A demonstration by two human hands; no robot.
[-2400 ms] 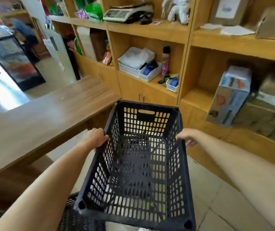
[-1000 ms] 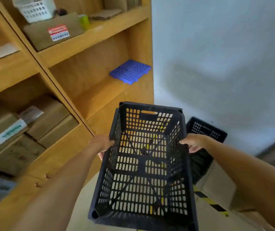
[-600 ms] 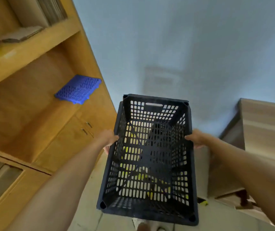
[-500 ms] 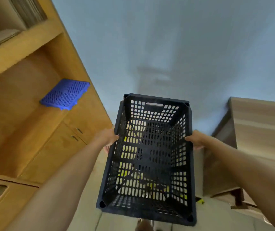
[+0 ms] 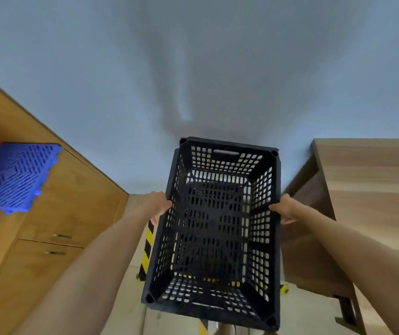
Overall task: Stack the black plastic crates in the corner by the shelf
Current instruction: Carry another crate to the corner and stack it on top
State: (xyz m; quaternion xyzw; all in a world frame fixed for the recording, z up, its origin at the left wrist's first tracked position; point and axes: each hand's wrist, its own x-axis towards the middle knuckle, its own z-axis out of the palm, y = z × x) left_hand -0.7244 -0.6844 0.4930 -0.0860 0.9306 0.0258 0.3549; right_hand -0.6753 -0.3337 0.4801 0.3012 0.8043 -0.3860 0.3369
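Black plastic crate [image 5: 218, 238], open side up, is carried over the floor in the corner, between the wooden shelf unit [image 5: 55, 221] on the left and a wooden table [image 5: 367, 189] on the right. Left hand [image 5: 156, 205] and right hand [image 5: 284, 210] each grip a long rim, fingers curled over it. Dark mesh seen through its base may be another crate below; I cannot tell for sure. Lowering it level, corners aligned, should help it seat squarely. Beyond stands a pale wall [image 5: 193, 68].
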